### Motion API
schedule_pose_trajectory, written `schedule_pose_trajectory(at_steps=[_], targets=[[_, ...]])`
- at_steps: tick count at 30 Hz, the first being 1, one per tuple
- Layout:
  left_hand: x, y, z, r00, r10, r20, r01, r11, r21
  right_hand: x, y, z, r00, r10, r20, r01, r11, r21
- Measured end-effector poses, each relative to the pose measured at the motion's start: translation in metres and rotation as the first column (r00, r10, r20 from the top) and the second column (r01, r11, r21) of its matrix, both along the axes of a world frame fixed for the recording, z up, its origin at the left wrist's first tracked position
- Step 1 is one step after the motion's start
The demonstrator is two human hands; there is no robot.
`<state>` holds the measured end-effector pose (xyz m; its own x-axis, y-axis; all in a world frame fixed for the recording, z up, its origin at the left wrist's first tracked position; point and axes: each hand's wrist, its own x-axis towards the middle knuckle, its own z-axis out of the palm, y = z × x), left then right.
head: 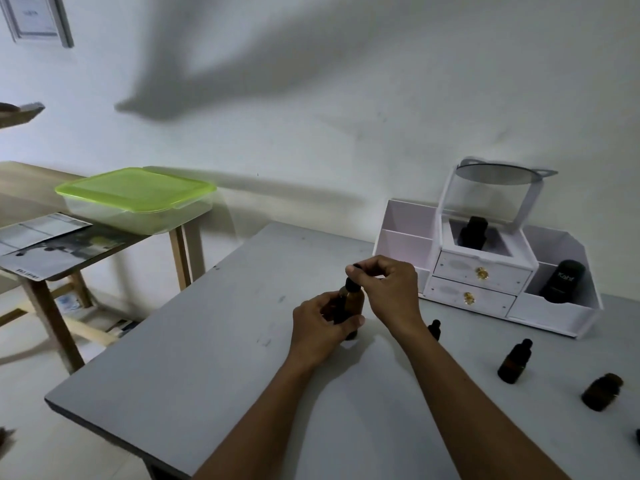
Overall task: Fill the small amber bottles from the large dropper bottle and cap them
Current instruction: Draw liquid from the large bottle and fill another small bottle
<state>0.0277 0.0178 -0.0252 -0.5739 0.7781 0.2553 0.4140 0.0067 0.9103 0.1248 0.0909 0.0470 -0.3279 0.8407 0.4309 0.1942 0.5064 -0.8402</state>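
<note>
The large amber dropper bottle (349, 303) stands upright on the grey table (214, 341). My left hand (320, 327) grips its body from the left. My right hand (388, 289) pinches the black rubber bulb of its dropper cap (353, 284) from above. To the right, one small capped amber bottle (434, 329) peeks out behind my right wrist. A second small capped bottle (514, 362) stands further right. A small amber bottle without a cap (602, 391) stands near the right edge.
A white desk organiser (485, 282) with two drawers stands at the back right, holding a dark bottle (472, 232) and a black jar (561, 282). A wooden side table (31, 188) on the left carries a green-lidded box (135, 194) and a magazine (52, 244).
</note>
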Motion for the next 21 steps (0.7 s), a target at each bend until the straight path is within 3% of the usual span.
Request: schedule_pose_trajectory(at_steps=[11,18,21], targets=[[0.003,-0.002,0.002,1.0,0.015,0.007,-0.014,0.999,-0.035,0.001,-0.006,0.015,0.999,0.014,0.031,-0.014,1.0,0.001],[0.008,-0.012,0.011,0.997,0.029,0.067,-0.027,0.999,-0.029,0.013,-0.013,0.08,0.987,0.1,-0.124,-0.098,0.995,0.026],[0.018,-0.021,0.009,0.985,0.132,0.111,-0.133,0.991,0.002,0.03,-0.015,0.114,0.968,0.116,-0.22,-0.113,0.993,0.03]])
